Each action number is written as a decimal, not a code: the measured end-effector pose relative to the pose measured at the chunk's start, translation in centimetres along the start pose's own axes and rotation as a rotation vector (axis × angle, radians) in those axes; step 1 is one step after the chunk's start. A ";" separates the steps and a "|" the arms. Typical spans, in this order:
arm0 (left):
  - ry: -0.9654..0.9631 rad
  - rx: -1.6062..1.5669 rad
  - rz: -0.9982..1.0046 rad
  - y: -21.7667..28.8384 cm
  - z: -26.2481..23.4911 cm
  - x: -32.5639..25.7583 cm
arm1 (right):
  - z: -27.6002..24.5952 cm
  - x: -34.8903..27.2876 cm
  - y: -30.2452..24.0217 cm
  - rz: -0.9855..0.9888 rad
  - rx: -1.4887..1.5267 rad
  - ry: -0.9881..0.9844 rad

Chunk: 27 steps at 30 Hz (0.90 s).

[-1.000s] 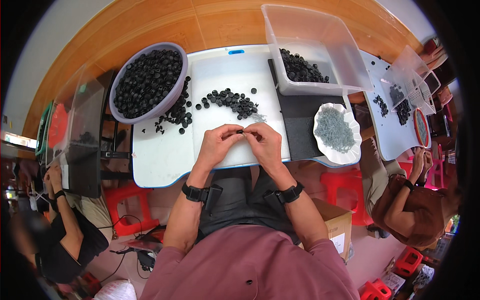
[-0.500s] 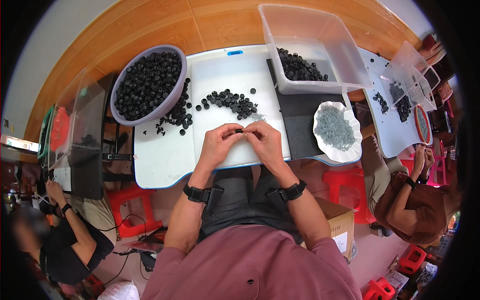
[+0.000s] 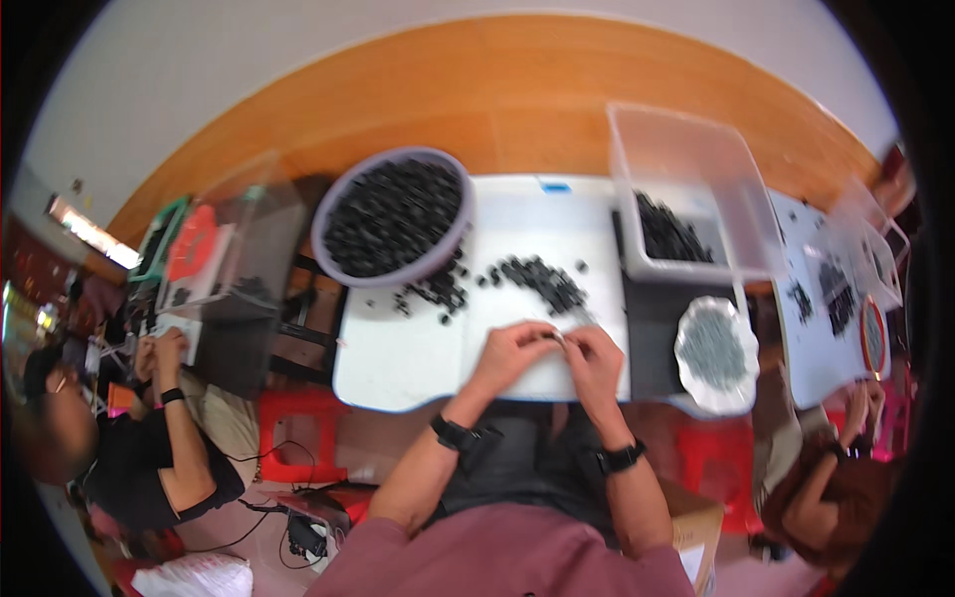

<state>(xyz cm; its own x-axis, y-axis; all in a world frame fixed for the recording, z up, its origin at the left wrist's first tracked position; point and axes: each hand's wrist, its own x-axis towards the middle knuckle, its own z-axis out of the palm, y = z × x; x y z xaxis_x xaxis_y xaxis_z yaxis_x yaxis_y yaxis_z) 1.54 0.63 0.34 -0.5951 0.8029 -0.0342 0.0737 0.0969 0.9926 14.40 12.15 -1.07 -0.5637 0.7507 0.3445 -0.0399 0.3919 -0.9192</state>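
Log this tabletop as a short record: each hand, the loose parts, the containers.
Left hand: fingertips pinched on a small dark piece, blurred
Right hand: fingertips at the same piece, grip too blurred to tell
Loose parts: black, piled on the white table, beyond the hands
Basket: round, purple, heaped with black pieces
Bin: clear, black pieces inside
Dish: white, scalloped, holding grey pieces, nearer the person than the bin
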 end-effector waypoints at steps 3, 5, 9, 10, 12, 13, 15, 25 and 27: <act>0.066 0.011 0.087 2.0 -1.4 -0.6 | -0.3 -0.6 -0.9 0.059 0.058 0.018; 0.213 0.262 0.301 3.7 -4.1 0.0 | -0.2 -0.6 -1.3 0.042 0.073 0.004; 0.474 0.380 0.380 8.9 -10.1 3.4 | -0.3 -0.4 -1.1 0.023 0.086 0.004; 0.504 0.443 0.366 10.4 -11.3 4.4 | -0.3 -0.4 -0.7 0.023 0.095 0.025; 0.617 0.663 0.519 11.8 -14.1 6.4 | -0.3 -0.5 -0.8 0.028 0.100 0.048; 0.694 0.810 0.685 11.5 -15.4 7.2 | -0.2 -0.2 -1.4 -0.010 0.094 0.065; 0.672 0.812 0.643 12.1 -15.3 6.9 | -0.4 0.0 -2.1 -0.068 0.105 0.143; 0.127 0.623 0.285 2.4 -1.6 2.4 | -0.4 0.2 -0.3 0.056 0.224 0.304; 0.150 0.657 0.279 2.1 -0.1 2.7 | -0.5 0.1 -0.4 0.061 0.235 0.292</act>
<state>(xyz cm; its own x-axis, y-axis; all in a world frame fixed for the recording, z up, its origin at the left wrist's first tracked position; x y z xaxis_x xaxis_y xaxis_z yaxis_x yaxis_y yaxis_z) -0.01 2.97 2.38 -0.5838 0.7647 0.2727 0.6758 0.2715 0.6853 14.83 12.34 -0.59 -0.3129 0.9023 0.2965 -0.2209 0.2345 -0.9467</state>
